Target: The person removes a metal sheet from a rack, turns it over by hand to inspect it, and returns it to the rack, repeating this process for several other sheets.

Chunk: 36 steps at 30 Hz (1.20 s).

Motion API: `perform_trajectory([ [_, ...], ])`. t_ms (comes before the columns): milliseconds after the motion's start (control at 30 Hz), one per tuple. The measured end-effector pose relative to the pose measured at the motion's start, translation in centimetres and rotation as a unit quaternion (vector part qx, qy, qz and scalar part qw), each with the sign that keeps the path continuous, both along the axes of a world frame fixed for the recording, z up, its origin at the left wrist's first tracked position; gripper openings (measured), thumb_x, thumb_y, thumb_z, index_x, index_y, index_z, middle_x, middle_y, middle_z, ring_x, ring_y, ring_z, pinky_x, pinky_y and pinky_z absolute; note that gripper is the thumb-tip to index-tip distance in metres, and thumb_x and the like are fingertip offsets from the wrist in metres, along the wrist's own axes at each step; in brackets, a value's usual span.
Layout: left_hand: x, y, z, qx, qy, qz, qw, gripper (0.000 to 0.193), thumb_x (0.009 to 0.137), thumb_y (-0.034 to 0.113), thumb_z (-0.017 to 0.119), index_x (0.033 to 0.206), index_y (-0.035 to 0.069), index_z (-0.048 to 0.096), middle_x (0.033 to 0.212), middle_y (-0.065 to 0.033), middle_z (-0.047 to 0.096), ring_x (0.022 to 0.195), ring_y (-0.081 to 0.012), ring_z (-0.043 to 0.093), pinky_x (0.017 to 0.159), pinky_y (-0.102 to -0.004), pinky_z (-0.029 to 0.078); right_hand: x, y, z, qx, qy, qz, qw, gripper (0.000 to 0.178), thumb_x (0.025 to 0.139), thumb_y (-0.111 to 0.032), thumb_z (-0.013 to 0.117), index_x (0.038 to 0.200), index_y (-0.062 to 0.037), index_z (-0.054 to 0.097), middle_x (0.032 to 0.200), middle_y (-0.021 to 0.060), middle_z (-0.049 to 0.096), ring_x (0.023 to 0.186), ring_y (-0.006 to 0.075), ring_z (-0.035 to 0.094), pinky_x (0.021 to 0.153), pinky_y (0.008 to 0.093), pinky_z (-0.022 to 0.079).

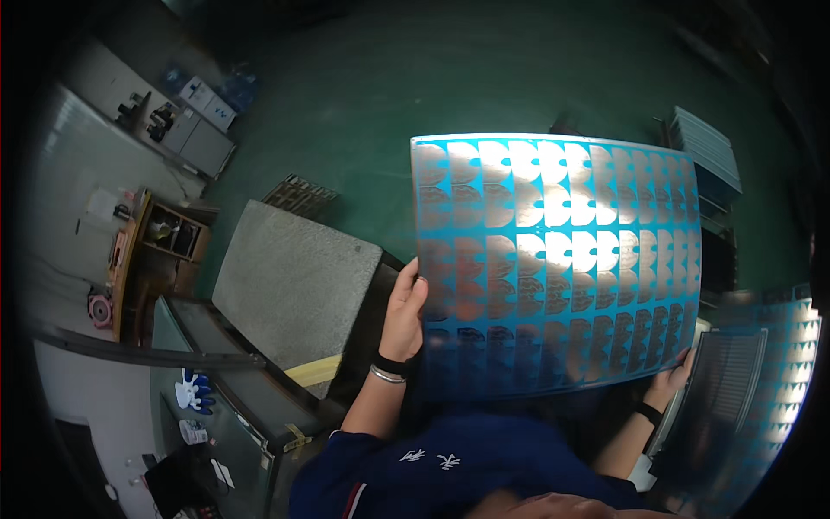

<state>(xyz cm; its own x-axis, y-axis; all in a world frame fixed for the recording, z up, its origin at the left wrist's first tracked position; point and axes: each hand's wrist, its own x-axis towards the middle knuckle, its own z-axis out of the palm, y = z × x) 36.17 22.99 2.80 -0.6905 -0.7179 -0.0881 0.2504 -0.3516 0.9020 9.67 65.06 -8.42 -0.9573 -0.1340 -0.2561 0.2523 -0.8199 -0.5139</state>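
A large flat metal sheet (558, 268), blue with rows of shiny rounded shapes, is held up in front of me between both hands. My left hand (404, 316) is closed on its left edge, fingers reaching behind it and thumb toward the front. At the lower right corner, my right hand (676, 374) is closed on the edge, partly hidden by the sheet. Bright light reflects across the upper middle of the sheet. To the right stands a similar patterned blue sheet (788, 372), cut off by the dark rim.
A grey, rough-topped block (294, 285) with a yellow strip stands to my left. Nearer is a glass-topped table (233, 432) with blue-and-white gloves (194, 392). A wooden desk (130, 268) lies farther left, a ribbed grey stack (707, 147) far right, and green floor (346, 95) ahead.
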Motion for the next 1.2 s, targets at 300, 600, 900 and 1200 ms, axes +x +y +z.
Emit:
perform_trajectory([
  [300, 0.5, 0.4, 1.3, 0.008, 0.026, -0.041, 0.999, 0.045, 0.094, 0.02, 0.047, 0.133, 0.003, 0.035, 0.128, -0.0094, 0.048, 0.117, -0.0175, 0.046, 0.099, -0.0338, 0.037, 0.9, -2.0, 1.5, 0.054, -0.095, -0.1, 0.989, 0.022, 0.093, -0.019, 0.05, 0.076, -0.0064, 0.056, 0.073, 0.0019, 0.056, 0.071, 0.0105, 0.051, 0.071, 0.0264, 0.044],
  [600, 0.4, 0.4, 0.6, 0.002, 0.034, -0.051, 0.998, 0.043, 0.093, 0.019, 0.049, 0.131, 0.003, 0.037, 0.126, -0.0084, 0.05, 0.116, -0.0171, 0.047, 0.098, -0.0336, 0.037, 0.7, -1.2, 1.7, 0.028, -0.098, -0.104, 0.989, 0.023, 0.094, -0.019, 0.048, 0.076, -0.0056, 0.056, 0.078, 0.0032, 0.061, 0.077, 0.0126, 0.056, 0.075, 0.0287, 0.046],
  [900, 0.5, -0.4, -1.0, 0.022, 0.048, -0.014, 0.998, 0.041, 0.094, 0.017, 0.046, 0.132, 0.005, 0.037, 0.118, -0.0065, 0.054, 0.098, -0.0136, 0.057, 0.073, -0.0273, 0.052, -0.1, 1.4, -0.6, -0.077, 0.192, 0.108, 0.972, 0.023, 0.093, -0.021, 0.047, 0.103, -0.0045, 0.06, 0.107, 0.0085, 0.062, 0.101, 0.0193, 0.056, 0.092, 0.0355, 0.042],
  [1200, 0.8, -1.0, -2.7, 0.035, 0.065, 0.012, 0.997, 0.039, 0.094, 0.013, 0.048, 0.13, 0.004, 0.038, 0.11, -0.0023, 0.056, 0.093, -0.0087, 0.055, 0.079, -0.0224, 0.046, 0.9, -1.0, 3.4, -0.087, 0.156, 0.016, 0.984, 0.039, 0.096, -0.023, 0.035, 0.13, -0.0042, 0.041, 0.133, 0.0135, 0.044, 0.123, 0.0273, 0.041, 0.104, 0.0424, 0.031],
])
